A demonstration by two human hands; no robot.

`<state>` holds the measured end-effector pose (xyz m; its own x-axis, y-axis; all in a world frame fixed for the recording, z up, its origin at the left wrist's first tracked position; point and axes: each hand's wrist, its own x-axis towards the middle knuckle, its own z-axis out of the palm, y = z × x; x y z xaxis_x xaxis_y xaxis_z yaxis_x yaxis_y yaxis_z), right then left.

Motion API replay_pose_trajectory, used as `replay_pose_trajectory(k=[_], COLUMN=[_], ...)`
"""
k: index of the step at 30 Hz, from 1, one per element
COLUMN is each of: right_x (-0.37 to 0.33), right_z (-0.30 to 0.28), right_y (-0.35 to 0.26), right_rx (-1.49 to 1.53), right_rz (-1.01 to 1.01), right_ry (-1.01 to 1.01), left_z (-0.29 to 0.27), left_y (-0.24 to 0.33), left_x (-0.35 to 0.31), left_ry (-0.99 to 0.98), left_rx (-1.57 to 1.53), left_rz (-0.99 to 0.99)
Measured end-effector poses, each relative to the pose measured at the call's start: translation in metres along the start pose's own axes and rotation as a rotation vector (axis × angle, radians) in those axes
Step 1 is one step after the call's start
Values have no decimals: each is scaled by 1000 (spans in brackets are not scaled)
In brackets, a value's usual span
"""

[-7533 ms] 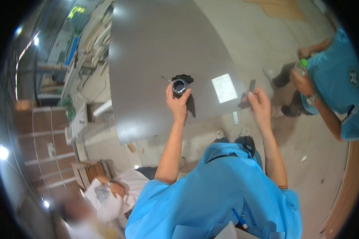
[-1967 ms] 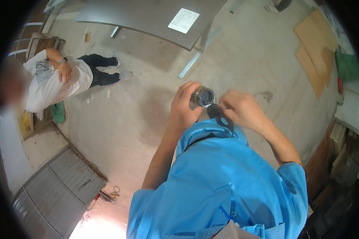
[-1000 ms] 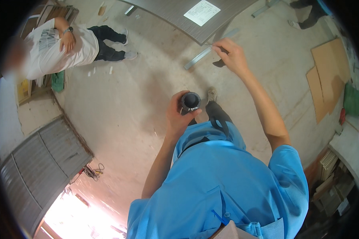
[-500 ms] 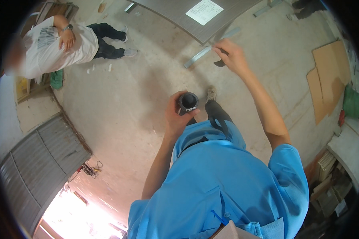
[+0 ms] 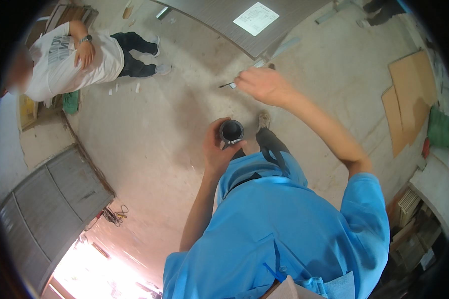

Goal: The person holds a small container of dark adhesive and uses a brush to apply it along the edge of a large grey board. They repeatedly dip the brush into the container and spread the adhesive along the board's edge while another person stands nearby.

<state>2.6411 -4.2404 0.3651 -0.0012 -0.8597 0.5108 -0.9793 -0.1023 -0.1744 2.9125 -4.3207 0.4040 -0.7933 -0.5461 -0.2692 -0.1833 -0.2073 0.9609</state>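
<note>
Dark round jar (image 5: 231, 131) sits in my left hand (image 5: 217, 150), fingers and thumb curled around its side, its open mouth facing up above the floor (image 5: 144, 144). My right hand (image 5: 264, 85) grips a thin dark tool (image 5: 225, 85), farther forward and apart from the jar, toward the table (image 5: 209, 15) bearing a white sheet (image 5: 256, 19).

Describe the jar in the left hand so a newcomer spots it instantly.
Find the big blue shirt. At its upper left, the left hand grips the jar. It's round and dark, its wide mouth facing the camera, unlike the thin stick in the right hand.
</note>
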Motion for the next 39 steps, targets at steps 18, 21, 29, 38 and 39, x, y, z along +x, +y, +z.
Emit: replay_pose_trajectory(k=[18, 21, 29, 38, 39], right_x=[-69, -68, -21, -6, -5], right_z=[95, 56, 19, 40, 42], right_y=[57, 8, -28, -26, -24], right_rx=[-2, 380, 705, 806, 800], right_rz=[168, 555, 1069, 1067, 1050], right_ry=[-416, -65, 505, 562, 564], left_z=[1, 6, 3, 5, 5], left_y=[-6, -2, 25, 38, 38], left_x=[-9, -10, -3, 1, 1], left_ry=[102, 100, 32, -16, -13], left_rx=[42, -1, 27, 47, 71], left_rz=[-16, 2, 8, 37, 30])
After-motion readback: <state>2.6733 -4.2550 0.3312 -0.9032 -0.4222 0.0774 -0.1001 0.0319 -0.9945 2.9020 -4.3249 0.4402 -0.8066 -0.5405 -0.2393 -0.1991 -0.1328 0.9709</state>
